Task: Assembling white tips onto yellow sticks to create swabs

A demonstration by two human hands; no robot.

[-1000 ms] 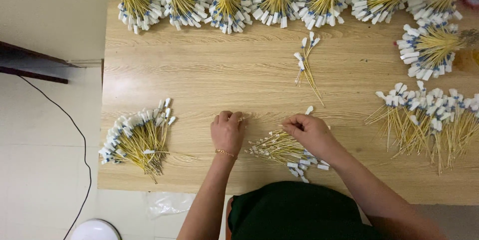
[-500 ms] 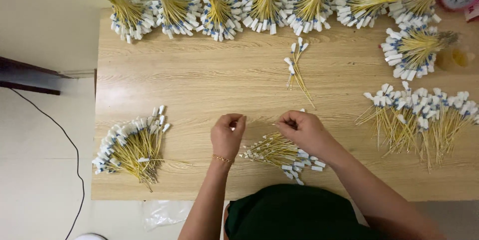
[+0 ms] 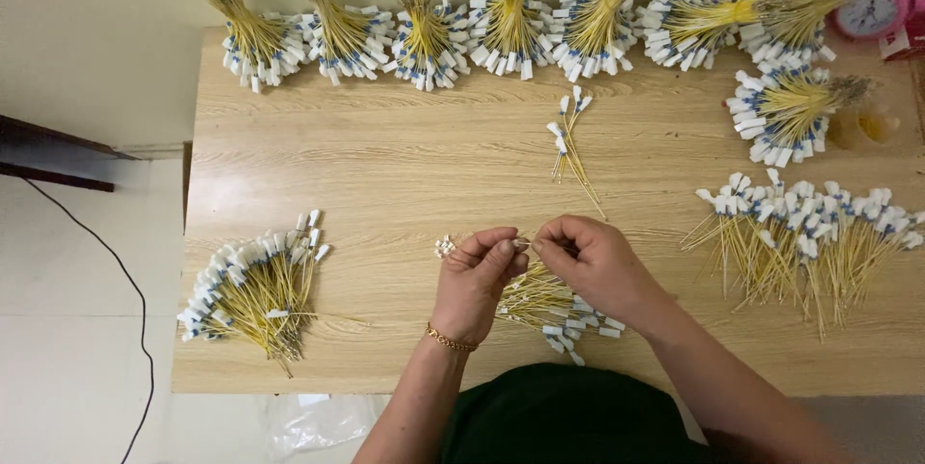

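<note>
My left hand and my right hand meet fingertip to fingertip over the front middle of a wooden table. Both pinch one thin yellow wire with a white end between them. Just under my hands lies a small loose bundle of yellow wires with white tags. A tiny white piece lies just left of my left hand. My left wrist wears a thin gold bracelet.
A fan of tagged wires lies at the front left, a wider spread at the right. Several tied bundles line the far edge, one more bundle at the right. A few wires lie mid-table. A pink clock stands far right.
My two hands have come together, from a small gap apart to fingertips touching on a single wire. The view has shifted slightly.
</note>
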